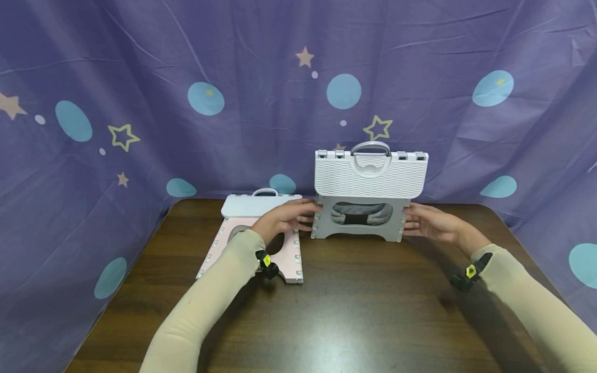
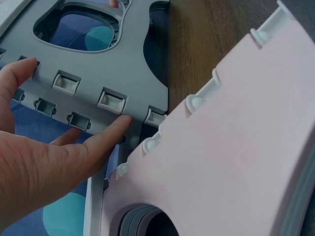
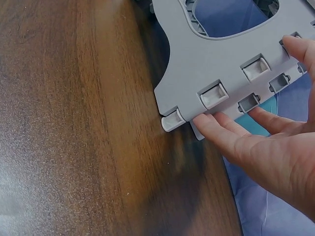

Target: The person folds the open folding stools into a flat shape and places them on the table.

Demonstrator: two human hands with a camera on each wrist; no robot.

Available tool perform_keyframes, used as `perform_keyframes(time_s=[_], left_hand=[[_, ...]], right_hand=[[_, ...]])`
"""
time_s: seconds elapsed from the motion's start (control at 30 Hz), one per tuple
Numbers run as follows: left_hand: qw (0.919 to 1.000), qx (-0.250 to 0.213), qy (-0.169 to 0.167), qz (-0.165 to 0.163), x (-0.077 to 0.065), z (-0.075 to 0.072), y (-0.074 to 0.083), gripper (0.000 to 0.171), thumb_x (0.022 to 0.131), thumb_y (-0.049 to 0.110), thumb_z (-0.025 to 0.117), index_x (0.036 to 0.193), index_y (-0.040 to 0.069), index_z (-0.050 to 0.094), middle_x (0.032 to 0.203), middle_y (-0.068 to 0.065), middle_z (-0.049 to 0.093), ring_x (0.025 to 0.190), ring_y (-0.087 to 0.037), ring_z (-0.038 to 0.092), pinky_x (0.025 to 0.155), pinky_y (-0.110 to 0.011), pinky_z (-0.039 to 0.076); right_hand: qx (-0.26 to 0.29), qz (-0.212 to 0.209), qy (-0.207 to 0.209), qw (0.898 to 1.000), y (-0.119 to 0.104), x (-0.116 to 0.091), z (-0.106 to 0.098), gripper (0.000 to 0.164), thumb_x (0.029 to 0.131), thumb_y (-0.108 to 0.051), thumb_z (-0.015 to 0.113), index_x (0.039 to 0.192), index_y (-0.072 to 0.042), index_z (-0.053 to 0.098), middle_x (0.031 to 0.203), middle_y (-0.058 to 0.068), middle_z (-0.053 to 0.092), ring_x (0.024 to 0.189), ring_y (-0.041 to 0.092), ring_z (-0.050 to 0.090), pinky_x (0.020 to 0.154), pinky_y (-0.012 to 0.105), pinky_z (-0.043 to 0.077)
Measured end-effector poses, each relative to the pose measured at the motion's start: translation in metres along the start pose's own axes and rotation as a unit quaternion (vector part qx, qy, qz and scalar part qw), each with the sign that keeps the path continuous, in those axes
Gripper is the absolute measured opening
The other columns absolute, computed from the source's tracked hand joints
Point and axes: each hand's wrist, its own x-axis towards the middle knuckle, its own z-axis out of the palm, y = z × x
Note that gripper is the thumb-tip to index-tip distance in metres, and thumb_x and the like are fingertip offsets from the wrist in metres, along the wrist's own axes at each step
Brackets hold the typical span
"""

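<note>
A grey folding step stool (image 1: 356,228) with a white, woven-textured top (image 1: 370,176) and a carry handle stands at the back of the table. My left hand (image 1: 286,216) holds its left side edge. In the left wrist view, the thumb lies on the grey panel (image 2: 133,69) and the other fingers are along the hinged edge. My right hand (image 1: 434,224) holds the opposite edge likewise, its fingertips (image 3: 203,120) beside the white hinge clips in the right wrist view. A folded pink step stool (image 1: 291,261) with a white top lies flat, partly behind my left hand.
The dark wooden table (image 1: 364,305) has its back edge close to a purple curtain (image 1: 261,77) printed with stars and circles. The pink stool lies just left of the grey one, its hinged edge near the grey panel.
</note>
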Motion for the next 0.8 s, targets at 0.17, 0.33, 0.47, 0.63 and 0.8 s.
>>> perform_keyframes(time_s=[0.17, 0.33, 0.47, 0.63, 0.8], left_hand=[[1.0, 0.001, 0.002, 0.001, 0.0004, -0.0002, -0.0004, 0.075, 0.098, 0.015, 0.06, 0.162, 0.007, 0.021, 0.161, -0.021, 0.034, 0.149, -0.042, 0.033, 0.118, -0.058, 0.038], [1.0, 0.007, 0.003, 0.004, 0.0012, -0.0006, -0.001, 0.074, 0.099, 0.016, 0.059, 0.162, 0.006, 0.022, 0.161, -0.021, 0.035, 0.148, -0.043, 0.034, 0.117, -0.058, 0.039], [0.9999, 0.009, 0.004, 0.005, 0.0015, -0.0007, -0.0009, 0.073, 0.099, 0.016, 0.06, 0.161, 0.006, 0.024, 0.16, -0.021, 0.036, 0.148, -0.042, 0.035, 0.117, -0.058, 0.04], [0.9999, 0.008, 0.007, 0.004, 0.0021, -0.0002, -0.0011, 0.072, 0.098, 0.015, 0.06, 0.161, 0.006, 0.026, 0.159, -0.02, 0.038, 0.147, -0.042, 0.036, 0.117, -0.058, 0.04], [0.9999, 0.001, 0.013, 0.0, 0.0023, 0.0003, -0.0011, 0.071, 0.098, 0.015, 0.06, 0.16, 0.007, 0.028, 0.159, -0.02, 0.039, 0.147, -0.041, 0.037, 0.117, -0.058, 0.04]], right_hand=[[-0.002, 0.001, -0.001, 1.0, -0.0008, -0.0002, 0.0005, 0.025, 0.111, -0.014, 0.035, 0.124, -0.022, 0.055, 0.118, -0.003, 0.072, 0.114, 0.017, 0.068, 0.102, 0.038, 0.055], [-0.003, 0.001, -0.005, 1.0, -0.001, 0.0001, 0.0, 0.026, 0.112, -0.014, 0.033, 0.124, -0.022, 0.055, 0.119, -0.003, 0.072, 0.115, 0.017, 0.068, 0.103, 0.039, 0.055], [-0.002, 0.004, -0.005, 1.0, -0.0019, 0.0, -0.0004, 0.026, 0.112, -0.014, 0.033, 0.124, -0.021, 0.054, 0.119, -0.003, 0.072, 0.115, 0.017, 0.068, 0.103, 0.04, 0.054], [0.001, 0.009, -0.009, 1.0, -0.0031, -0.0002, -0.0018, 0.025, 0.112, -0.014, 0.033, 0.125, -0.021, 0.054, 0.119, -0.003, 0.072, 0.115, 0.017, 0.068, 0.103, 0.04, 0.054], [0.002, 0.012, -0.014, 1.0, -0.0046, -0.0008, -0.002, 0.025, 0.112, -0.015, 0.034, 0.125, -0.022, 0.054, 0.119, -0.002, 0.072, 0.115, 0.017, 0.067, 0.104, 0.04, 0.054]])
